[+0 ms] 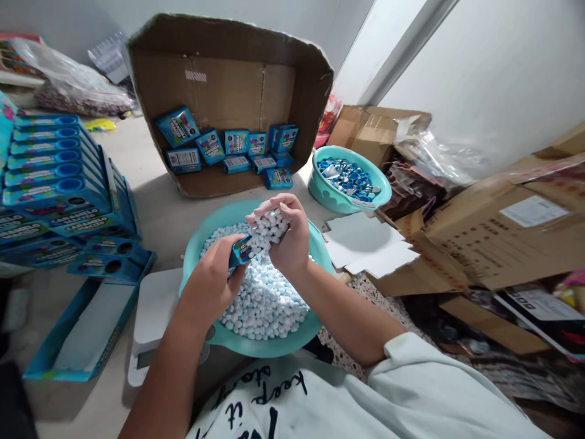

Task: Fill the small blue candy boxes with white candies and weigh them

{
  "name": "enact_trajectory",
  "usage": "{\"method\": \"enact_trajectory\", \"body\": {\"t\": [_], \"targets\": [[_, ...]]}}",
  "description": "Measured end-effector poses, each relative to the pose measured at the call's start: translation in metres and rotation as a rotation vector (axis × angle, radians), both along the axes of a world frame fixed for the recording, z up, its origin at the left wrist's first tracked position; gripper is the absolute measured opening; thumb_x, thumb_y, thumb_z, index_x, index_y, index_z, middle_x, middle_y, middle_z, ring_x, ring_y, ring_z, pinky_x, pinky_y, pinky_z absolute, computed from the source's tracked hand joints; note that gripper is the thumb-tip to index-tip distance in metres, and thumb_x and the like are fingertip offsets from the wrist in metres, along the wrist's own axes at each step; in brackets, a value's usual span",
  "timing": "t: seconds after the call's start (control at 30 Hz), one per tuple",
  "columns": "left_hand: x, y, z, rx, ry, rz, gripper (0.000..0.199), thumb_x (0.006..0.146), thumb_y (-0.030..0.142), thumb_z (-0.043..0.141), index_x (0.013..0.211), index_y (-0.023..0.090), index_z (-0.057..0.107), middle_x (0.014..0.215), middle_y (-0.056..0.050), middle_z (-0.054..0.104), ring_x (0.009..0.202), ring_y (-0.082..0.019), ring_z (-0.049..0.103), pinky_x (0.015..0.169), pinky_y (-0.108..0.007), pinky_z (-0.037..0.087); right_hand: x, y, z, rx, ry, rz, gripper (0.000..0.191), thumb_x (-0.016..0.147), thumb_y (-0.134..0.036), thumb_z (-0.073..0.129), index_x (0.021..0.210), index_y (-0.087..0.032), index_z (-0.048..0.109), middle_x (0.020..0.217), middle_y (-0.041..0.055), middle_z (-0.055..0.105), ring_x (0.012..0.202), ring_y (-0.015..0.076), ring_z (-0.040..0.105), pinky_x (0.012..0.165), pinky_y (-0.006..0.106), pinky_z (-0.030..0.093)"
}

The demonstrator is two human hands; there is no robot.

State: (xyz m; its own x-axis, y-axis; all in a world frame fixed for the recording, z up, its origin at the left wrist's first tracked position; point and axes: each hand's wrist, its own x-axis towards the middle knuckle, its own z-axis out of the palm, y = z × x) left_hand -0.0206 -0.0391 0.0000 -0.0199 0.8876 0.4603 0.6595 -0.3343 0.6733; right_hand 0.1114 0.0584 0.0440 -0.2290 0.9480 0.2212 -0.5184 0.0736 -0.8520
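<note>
The person wears a pale mint short-sleeved shirt point(411, 396) with black handwritten-style lettering (partly readable as "keep") across the front, forearms bare.

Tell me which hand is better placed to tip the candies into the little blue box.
The right hand, most likely. It is cupped around a heap of white candies directly at the open end of the small blue box. The left hand has its grip on that box, above the teal bowl.
</note>
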Motion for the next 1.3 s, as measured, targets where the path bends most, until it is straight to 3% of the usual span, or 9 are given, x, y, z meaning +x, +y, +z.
{"method": "enact_trajectory", "body": {"t": [0.23,0.4,0.57,0.7,0.97,1.13,1.3], "targets": [[0.001,0.0,0.001,-0.018,-0.059,0.037,0.037,0.099,0.035,0.059,0.133,0.024,0.053,0.126,-0.007,0.067,0.115,-0.022,0.067,0.095,-0.03,0.055,0.001,0.0,-0.001,0.092,-0.046,-0.005,0.015,0.089,-0.037,0.057,0.093,-0.023,0.054,0.077,-0.002,0.07,0.067,0.0144,0.069,0.071,0.031,0.06],[0.002,0.0,0.003,0.022,-0.054,0.053,0.035,0.099,0.034,0.058,0.132,0.022,0.054,0.127,-0.009,0.066,0.119,-0.022,0.065,0.101,-0.032,0.053,0.008,0.007,-0.006,0.231,-0.188,0.031,0.02,0.093,-0.042,0.059,0.1,-0.023,0.059,0.088,-0.0002,0.071,0.078,0.0141,0.07,0.079,0.03,0.058],[0.004,0.0,0.004,0.037,-0.091,0.2,0.036,0.099,0.037,0.06,0.13,0.02,0.055,0.121,-0.011,0.067,0.114,-0.025,0.067,0.097,-0.034,0.056,0.022,0.014,0.004,0.618,-0.6,0.082,0.019,0.096,-0.039,0.062,0.099,-0.021,0.068,0.104,0.0073,0.069,0.1,0.0171,0.067,0.092,0.034,0.056],[0.005,-0.001,0.003,0.042,-0.083,0.284,0.034,0.098,0.036,0.059,0.129,0.021,0.056,0.117,-0.011,0.068,0.109,-0.025,0.068,0.089,-0.034,0.058,0.028,0.019,0.007,0.916,-0.744,0.16,0.019,0.091,-0.036,0.072,0.102,-0.02,0.073,0.108,0.0101,0.067,0.102,0.0191,0.066,0.092,0.035,0.056],[0.004,-0.001,0.0,0.019,-0.041,0.248,0.036,0.098,0.029,0.058,0.133,0.023,0.054,0.122,-0.01,0.067,0.116,-0.026,0.066,0.096,-0.036,0.056,0.027,0.022,0.0,0.805,-0.777,0.146,0.014,0.095,-0.032,0.067,0.091,-0.022,0.076,0.093,0.0054,0.07,0.078,0.0142,0.065,0.076,0.028,0.055],[0.004,0.0,-0.003,-0.01,-0.054,0.267,0.036,0.097,0.031,0.059,0.132,0.023,0.054,0.122,-0.01,0.067,0.113,-0.025,0.067,0.093,-0.034,0.057,0.026,0.019,-0.001,0.866,-0.811,0.082,0.016,0.097,-0.029,0.063,0.089,-0.022,0.076,0.091,0.0069,0.072,0.081,0.0175,0.065,0.079,0.034,0.053],[0.004,0.001,-0.003,-0.049,-0.075,0.291,0.036,0.097,0.035,0.06,0.13,0.022,0.056,0.12,-0.012,0.067,0.111,-0.027,0.068,0.09,-0.037,0.058,0.025,0.02,-0.002,0.912,-0.817,0.129,0.02,0.099,-0.035,0.061,0.099,-0.02,0.075,0.1,0.0114,0.073,0.091,0.0216,0.066,0.084,0.039,0.054]]}}
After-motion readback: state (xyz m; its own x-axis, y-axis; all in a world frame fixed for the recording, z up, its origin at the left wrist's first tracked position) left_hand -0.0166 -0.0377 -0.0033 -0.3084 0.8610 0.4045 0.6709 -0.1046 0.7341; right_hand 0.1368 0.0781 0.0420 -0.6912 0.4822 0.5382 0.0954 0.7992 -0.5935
